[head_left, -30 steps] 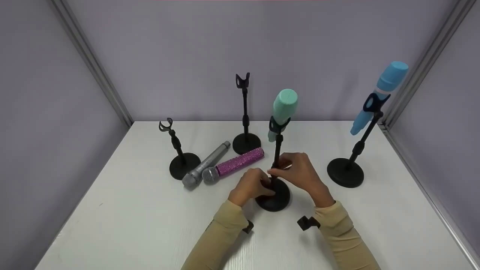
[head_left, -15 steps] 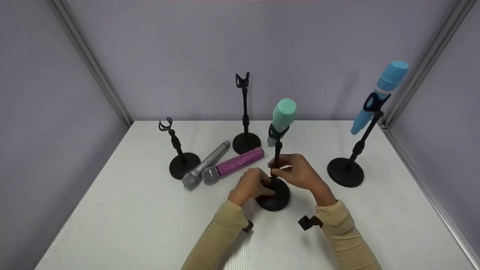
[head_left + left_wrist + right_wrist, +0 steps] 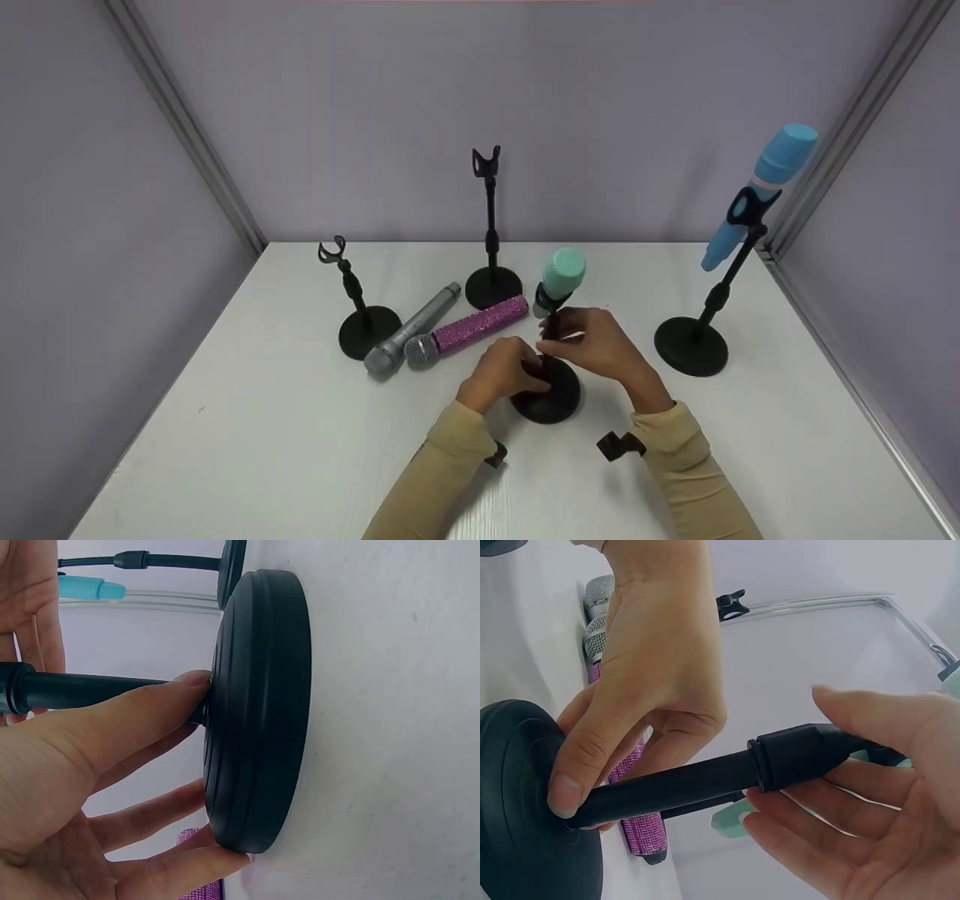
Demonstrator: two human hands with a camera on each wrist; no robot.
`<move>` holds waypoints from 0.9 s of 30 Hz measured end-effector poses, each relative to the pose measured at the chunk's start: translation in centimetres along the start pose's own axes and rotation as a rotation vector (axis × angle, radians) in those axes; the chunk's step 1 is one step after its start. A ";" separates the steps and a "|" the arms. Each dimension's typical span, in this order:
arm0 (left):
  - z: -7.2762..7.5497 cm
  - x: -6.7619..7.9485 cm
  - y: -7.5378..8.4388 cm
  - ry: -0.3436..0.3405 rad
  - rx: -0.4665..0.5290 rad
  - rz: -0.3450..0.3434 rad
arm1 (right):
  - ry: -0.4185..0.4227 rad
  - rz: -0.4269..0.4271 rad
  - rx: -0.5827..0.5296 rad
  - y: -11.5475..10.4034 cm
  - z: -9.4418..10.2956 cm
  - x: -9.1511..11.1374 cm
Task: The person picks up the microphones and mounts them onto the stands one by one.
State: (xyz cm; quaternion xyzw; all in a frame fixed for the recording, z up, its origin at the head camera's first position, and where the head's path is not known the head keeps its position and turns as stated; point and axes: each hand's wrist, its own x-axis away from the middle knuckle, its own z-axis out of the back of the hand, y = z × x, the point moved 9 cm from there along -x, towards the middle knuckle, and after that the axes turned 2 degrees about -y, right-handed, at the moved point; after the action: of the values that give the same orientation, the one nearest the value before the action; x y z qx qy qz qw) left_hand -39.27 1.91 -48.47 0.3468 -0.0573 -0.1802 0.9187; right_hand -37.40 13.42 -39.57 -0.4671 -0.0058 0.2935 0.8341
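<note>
A black microphone stand (image 3: 559, 390) holds a mint-green microphone (image 3: 564, 271) in its clip. My left hand (image 3: 504, 369) grips this stand low down; in the left wrist view its thumb (image 3: 169, 694) presses where the pole meets the round base (image 3: 262, 712), with other fingers at the base's edge. My right hand (image 3: 598, 345) loosely holds the stand higher up, its fingers curled about the collar (image 3: 799, 757). In the right wrist view that thumb (image 3: 847, 709) stands slightly off the collar. The microphone's lower end is partly hidden behind the stand.
Left of the hands lie a silver microphone (image 3: 416, 326) and a pink glittery microphone (image 3: 480, 324). Two stands with bare clips, one at left (image 3: 365, 330) and one taller stand (image 3: 491, 285), are behind them. At right, another stand (image 3: 691, 346) bears a blue microphone (image 3: 784, 154).
The mint-green microphone and its clip have dropped lower toward the hands, shortening the visible pole. Both hands stay nearly in place on the stand.
</note>
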 end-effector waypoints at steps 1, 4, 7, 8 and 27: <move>0.0 0.0 0.0 -0.002 -0.001 0.005 | 0.008 0.000 -0.002 0.0 0.1 0.0; -0.1 0.0 0.0 -0.002 -0.009 0.005 | 0.026 -0.003 -0.011 -0.1 0.2 0.1; 0.0 0.0 0.1 0.005 -0.012 -0.001 | 0.025 -0.008 -0.024 0.0 0.0 0.1; 0.0 0.0 0.1 0.006 -0.011 -0.003 | 0.020 -0.008 -0.022 0.0 -0.1 0.1; 0.2 0.1 0.2 0.017 0.007 -0.016 | -0.106 -0.046 -0.017 0.3 -0.8 0.1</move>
State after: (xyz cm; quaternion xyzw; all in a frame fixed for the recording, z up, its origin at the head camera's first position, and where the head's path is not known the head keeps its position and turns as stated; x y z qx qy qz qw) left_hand -39.19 1.89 -48.17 0.3519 -0.0473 -0.1844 0.9165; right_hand -37.19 12.94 -40.32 -0.4575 -0.0633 0.2986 0.8352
